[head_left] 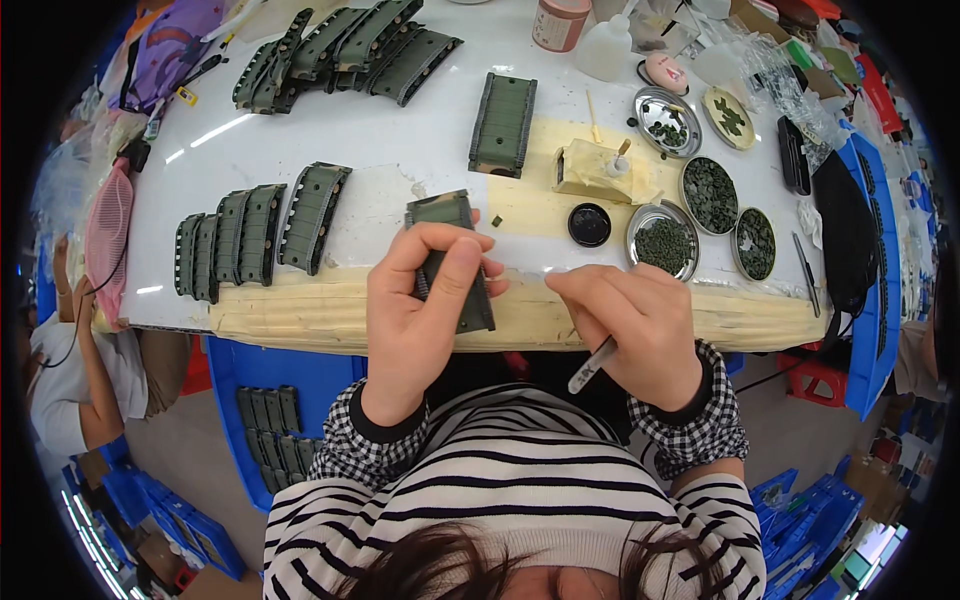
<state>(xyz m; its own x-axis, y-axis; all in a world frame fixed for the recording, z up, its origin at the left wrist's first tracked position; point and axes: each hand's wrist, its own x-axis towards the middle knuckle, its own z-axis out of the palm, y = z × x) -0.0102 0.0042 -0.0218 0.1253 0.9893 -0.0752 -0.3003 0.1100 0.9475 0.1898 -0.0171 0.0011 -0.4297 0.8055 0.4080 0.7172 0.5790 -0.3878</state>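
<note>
My left hand (412, 305) grips a dark green, curved ribbed panel (440, 208) with camouflage-patterned ends, thumb across its face, above the table's front edge. To its right, my right hand (645, 315) is closed round metal tweezers (591, 367); their flat rounded end sticks out below the palm, and the tips are hard to make out. The hands are apart. A small dark green bit (497, 221) lies on the table just beyond the held panel. A single matching panel (503, 125) rests farther back, lying flat.
Matching panels stand in a row (262, 235) at left and a stack (350, 50) behind. At right are a steel dish of green bits (690, 240), round tins (710, 160), a small black pot (589, 225) and a tape-wrapped block (580, 180). A blue tray (235, 380) holds more panels below.
</note>
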